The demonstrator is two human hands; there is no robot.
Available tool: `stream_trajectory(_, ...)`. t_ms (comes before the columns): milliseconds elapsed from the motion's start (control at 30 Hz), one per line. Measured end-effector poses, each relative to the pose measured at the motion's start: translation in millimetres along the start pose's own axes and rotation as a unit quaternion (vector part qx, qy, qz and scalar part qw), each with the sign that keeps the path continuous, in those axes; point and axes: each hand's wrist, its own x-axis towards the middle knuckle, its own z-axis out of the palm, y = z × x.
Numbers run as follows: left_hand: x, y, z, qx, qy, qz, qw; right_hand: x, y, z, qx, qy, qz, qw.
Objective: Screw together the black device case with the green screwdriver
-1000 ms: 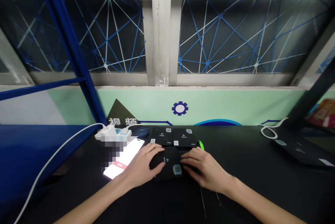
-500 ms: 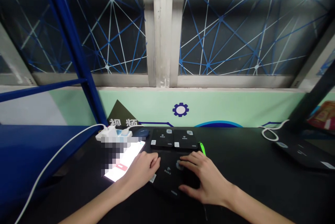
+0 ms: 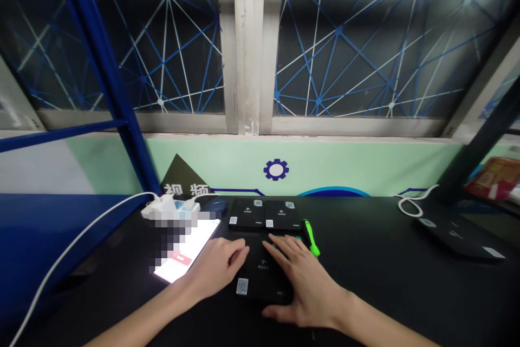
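Note:
A flat black box (image 3: 260, 274) with a small logo and a white QR label lies on the black table, square to me. My left hand (image 3: 225, 263) is curled at its left edge, thumb and index finger close together; what is between them, if anything, is hidden. Across the right side of the box spreads my right hand (image 3: 304, 282), fingers over the far part and thumb at the near edge. Just behind are two similar boxes, a left one (image 3: 247, 214) and a right one (image 3: 283, 215), side by side.
A lit phone (image 3: 187, 252) lies left of my left hand. Behind it are a white power strip (image 3: 170, 207) with a cable and a dark mouse (image 3: 215, 205). A bright green slim tool (image 3: 311, 239) lies right. Farther right is another black device (image 3: 459, 239).
The box in front of me has turned from a slant to square. My right hand has slid slightly left and toward me, uncovering more of the green tool. My left hand stays curled.

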Motion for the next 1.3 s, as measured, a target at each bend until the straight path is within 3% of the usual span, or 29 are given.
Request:
stream_trajectory(100, 2, -4, 2.3, 0.076, 0.027, -0.035, 0.996, 4, 0, 5, 0.016, 0.004, -0.005, 1.000)
stream_trajectory(233, 3, -7, 3.0, 0.157, 0.017, -0.052, 0.986, 7, 2, 3, 0.042, 0.014, -0.017, 0.999)
stream_trajectory(500, 1, -4, -0.1, 0.155, -0.024, -0.015, 0.988, 8, 26, -28, 0.024, 0.060, -0.027, 0.998)
stream_trajectory(800, 0, -7, 2.1, 0.095, 0.120, 0.042, 0.987, 26, 75, -33, -0.010, 0.065, -0.005, 0.998)
stream_trajectory(1133, 2, -27, 21.3, 0.108, 0.046, 0.057, 0.991, 46, 107, -40, -0.058, 0.044, -0.056, 0.996)
stream_trajectory(1300, 0, -20, 14.2, 0.103, 0.044, 0.044, 0.993, 52, 106, -36, -0.063, 0.060, -0.053, 0.995)
